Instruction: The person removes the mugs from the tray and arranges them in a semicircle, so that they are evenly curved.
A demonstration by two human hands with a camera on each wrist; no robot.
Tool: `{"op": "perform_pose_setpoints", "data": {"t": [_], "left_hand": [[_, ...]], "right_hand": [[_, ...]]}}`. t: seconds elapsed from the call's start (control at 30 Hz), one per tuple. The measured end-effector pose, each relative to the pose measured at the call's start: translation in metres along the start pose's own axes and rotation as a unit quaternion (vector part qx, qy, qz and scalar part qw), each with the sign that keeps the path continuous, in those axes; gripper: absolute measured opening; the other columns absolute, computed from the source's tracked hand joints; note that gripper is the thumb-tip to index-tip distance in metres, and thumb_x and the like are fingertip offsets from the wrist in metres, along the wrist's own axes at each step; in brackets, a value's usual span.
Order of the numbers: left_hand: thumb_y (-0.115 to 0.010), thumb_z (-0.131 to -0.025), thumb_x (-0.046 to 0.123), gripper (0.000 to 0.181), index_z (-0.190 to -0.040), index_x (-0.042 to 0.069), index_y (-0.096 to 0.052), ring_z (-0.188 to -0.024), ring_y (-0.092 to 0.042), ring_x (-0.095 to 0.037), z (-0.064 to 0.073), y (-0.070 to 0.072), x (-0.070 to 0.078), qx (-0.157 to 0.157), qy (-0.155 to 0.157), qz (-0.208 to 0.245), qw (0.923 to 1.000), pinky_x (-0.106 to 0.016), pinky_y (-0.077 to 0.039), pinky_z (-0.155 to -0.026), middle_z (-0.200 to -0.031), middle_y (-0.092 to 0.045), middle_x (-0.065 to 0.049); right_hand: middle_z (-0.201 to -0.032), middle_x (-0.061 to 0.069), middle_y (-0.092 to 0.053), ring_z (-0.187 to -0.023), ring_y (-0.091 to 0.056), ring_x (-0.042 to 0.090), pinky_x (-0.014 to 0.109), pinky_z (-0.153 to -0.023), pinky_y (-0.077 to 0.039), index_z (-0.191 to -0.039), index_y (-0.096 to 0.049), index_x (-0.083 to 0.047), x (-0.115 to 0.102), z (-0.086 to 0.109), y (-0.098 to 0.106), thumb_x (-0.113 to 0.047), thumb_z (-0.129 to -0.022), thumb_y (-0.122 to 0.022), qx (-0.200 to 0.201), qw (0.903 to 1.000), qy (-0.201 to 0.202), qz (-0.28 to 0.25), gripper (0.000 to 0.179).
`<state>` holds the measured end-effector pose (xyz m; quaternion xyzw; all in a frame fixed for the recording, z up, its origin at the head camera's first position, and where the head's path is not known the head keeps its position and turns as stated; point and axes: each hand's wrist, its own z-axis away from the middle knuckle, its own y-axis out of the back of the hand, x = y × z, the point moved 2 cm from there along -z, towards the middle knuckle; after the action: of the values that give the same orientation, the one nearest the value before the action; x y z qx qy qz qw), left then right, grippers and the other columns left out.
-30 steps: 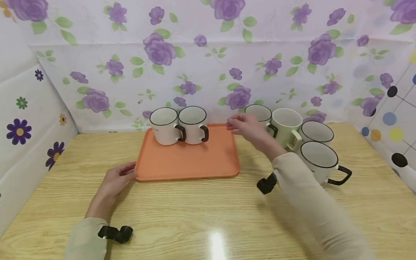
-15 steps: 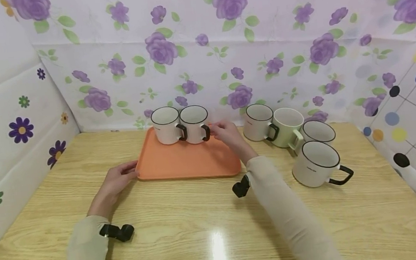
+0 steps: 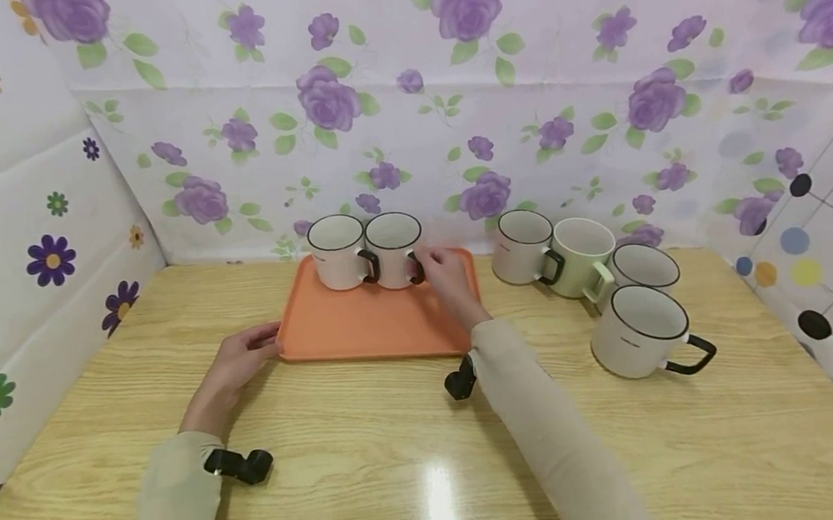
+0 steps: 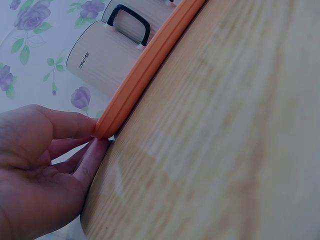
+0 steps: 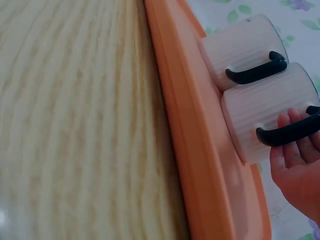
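Note:
An orange tray (image 3: 355, 329) lies on the wooden table with two white, black-rimmed mugs side by side at its back left. My left hand (image 3: 234, 368) pinches the tray's near left corner; in the left wrist view the thumb sits low at the rim and a finger lies against its side. My right hand (image 3: 451, 283) reaches over the tray and holds the right-hand mug (image 3: 390, 261) by its black handle (image 5: 287, 134). In the right wrist view, fingers pass inside that handle. The other mug (image 3: 336, 261) stands just left of it, its black handle free.
Right of the tray stand a white mug (image 3: 517, 254), a pale green mug (image 3: 575, 266) and two more white mugs, the nearer mug (image 3: 631, 344) partly covering the farther mug (image 3: 646, 263). Flowered cloth (image 3: 404, 127) hangs close behind the tray.
My right hand has moved left from beside the tray's right edge to the right-hand mug's handle and taken hold of it. The left hand stays at the tray corner.

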<state>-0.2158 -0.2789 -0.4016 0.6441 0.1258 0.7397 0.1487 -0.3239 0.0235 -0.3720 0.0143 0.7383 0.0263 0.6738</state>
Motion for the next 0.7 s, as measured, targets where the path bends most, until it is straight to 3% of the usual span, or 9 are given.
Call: {"op": "perform_pose_setpoints", "data": {"t": [0.17,0.43,0.57,0.7], "left_hand": [[-0.052,-0.1,0.009,0.051,-0.146,-0.006,-0.035,-0.126,-0.044,-0.036,0.0,-0.002,0.0,0.0,0.003,0.004,1.0,-0.024,-0.045,-0.089,-0.14,-0.044,-0.029],[-0.052,-0.1,0.008,0.051,-0.146,-0.006,-0.036,-0.123,-0.046,-0.035,0.002,-0.001,0.0,0.003,0.0,-0.002,1.0,-0.023,-0.045,-0.086,-0.138,-0.045,-0.029],[-0.051,-0.1,0.008,0.05,-0.146,-0.006,-0.036,-0.123,-0.046,-0.036,0.001,-0.001,0.0,0.001,0.001,-0.003,1.0,-0.026,-0.045,-0.088,-0.138,-0.045,-0.029],[-0.052,-0.1,0.007,0.05,-0.146,-0.006,-0.036,-0.124,-0.046,-0.036,0.0,-0.002,0.0,0.001,0.001,-0.001,1.0,-0.027,-0.045,-0.089,-0.138,-0.045,-0.029]], "right_hand": [[-0.078,0.009,-0.062,-0.079,-0.058,0.026,0.048,-0.086,-0.048,-0.085,-0.065,0.001,0.001,-0.001,-0.004,-0.03,-0.1,-0.055,-0.027,0.9991,0.0,0.032,0.036],[-0.078,0.01,-0.06,-0.073,-0.053,0.02,0.037,-0.075,-0.05,-0.081,-0.062,0.001,-0.006,0.002,-0.011,-0.019,-0.101,-0.047,-0.018,0.9977,-0.005,0.065,0.032],[-0.075,0.012,-0.055,-0.066,-0.047,0.017,0.029,-0.063,-0.04,-0.077,-0.056,0.002,-0.005,0.001,-0.01,-0.017,-0.103,-0.039,-0.025,0.9961,0.004,0.085,0.036],[-0.072,0.011,-0.049,-0.064,-0.041,0.017,0.029,-0.061,-0.035,-0.074,-0.05,0.0,-0.004,0.001,-0.006,-0.02,-0.104,-0.035,-0.023,0.9926,0.012,0.119,0.039]]}}
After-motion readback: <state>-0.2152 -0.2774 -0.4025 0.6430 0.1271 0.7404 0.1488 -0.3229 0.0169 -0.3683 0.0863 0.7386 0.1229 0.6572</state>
